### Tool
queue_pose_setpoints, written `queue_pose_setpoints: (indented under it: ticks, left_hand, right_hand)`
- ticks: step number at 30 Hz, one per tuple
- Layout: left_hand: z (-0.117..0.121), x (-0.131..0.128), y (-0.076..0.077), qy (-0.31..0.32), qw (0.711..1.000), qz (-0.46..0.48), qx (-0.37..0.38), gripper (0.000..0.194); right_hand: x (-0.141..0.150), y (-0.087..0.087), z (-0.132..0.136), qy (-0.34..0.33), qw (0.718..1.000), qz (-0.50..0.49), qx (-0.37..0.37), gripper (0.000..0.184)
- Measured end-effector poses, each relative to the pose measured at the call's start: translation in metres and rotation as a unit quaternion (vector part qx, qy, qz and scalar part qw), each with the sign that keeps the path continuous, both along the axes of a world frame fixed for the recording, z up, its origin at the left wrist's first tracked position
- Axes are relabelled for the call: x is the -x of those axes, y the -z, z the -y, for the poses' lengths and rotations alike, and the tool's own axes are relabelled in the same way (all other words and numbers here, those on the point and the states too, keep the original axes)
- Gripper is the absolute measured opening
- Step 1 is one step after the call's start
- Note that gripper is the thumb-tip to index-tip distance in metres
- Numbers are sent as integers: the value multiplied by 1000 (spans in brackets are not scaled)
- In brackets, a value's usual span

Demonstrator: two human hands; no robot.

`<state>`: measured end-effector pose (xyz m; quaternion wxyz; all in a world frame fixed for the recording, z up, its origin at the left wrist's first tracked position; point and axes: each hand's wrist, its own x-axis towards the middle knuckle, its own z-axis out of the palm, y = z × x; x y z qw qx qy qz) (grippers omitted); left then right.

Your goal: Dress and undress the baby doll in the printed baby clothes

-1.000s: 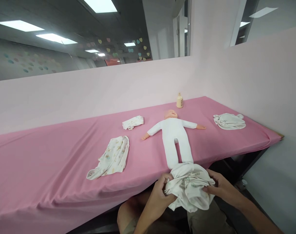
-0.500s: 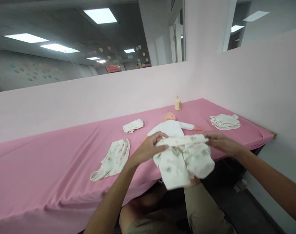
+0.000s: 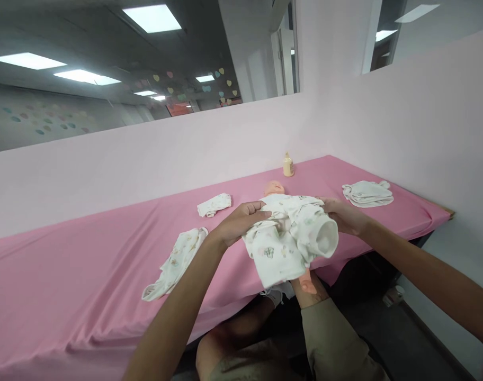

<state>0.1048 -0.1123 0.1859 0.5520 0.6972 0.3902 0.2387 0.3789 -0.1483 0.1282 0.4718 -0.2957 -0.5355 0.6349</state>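
A baby doll [image 3: 275, 188] lies on its back on the pink table [image 3: 86, 275], feet toward me; one bare foot [image 3: 307, 283] hangs over the front edge. Patterned white baby trousers [image 3: 283, 243] cover its body and legs. My left hand [image 3: 241, 222] grips the trousers' waistband on the left. At the right side of the waistband my right hand [image 3: 342, 216] holds the same garment. Only the doll's head and that foot show.
A patterned white garment [image 3: 173, 262] lies left of the doll, a small folded cloth [image 3: 214, 204] behind it, another folded garment [image 3: 367, 193] at the right. A small cream bottle [image 3: 288, 165] stands by the pink back wall. My knees are below the table edge.
Both hands lifted the trousers from the table's front edge and drew them up over the doll's legs toward its chest. The doll's white body is now covered.
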Motion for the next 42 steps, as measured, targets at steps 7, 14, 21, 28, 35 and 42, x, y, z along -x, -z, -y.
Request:
queue_pose_setpoints:
  ticks: [7,14,21,28,35,42]
  left_hand:
    - [40,9,2,-4,998,-60,-27,29]
    - [66,27,47,-25,999,-35,19,32]
    - [69,38,77,6,997,-15,70,38]
    - [91,41,88,102,992,-25,67,33]
    - [124,38,91,199,974,-109,13,26]
    - [122,38,72,186,978,-92,16,30]
  right_hand:
    - [4,13,38,-16,998,-16,63,18]
    - [18,54,71,-29,995,-22,96,23]
    - [13,79,72,-33,994,66,74,31]
    - [10,77,89,-178,972,154,7,28]
    - [12,68,110,-249,924,266,-120,21]
    - [5,49,107,-250,927,257,-108,17]
